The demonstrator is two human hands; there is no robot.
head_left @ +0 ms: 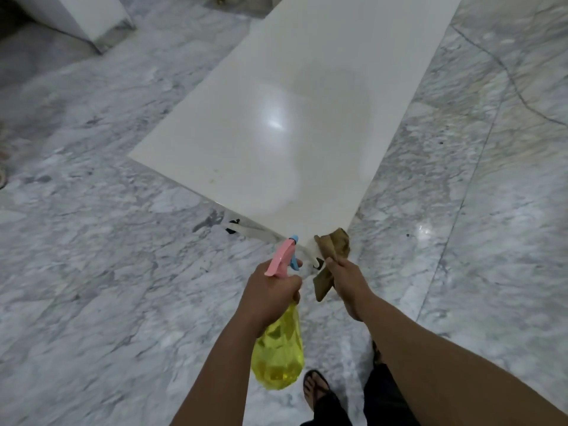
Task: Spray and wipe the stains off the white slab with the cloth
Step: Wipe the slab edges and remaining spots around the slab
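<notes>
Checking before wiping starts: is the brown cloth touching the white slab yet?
Cannot tell. In the head view the brown cloth, pinched in the right hand, overlaps the white slab at its near corner, but no contact or gap shows.

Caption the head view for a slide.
Left hand grips yellow spray bottle, right hand holds brown cloth before glossy white slab.

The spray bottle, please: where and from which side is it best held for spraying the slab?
Grip the spray bottle at its narrow neck below the pink head, from behind, as the left hand does: the nozzle then faces the white slab with the trigger within finger reach.
</notes>
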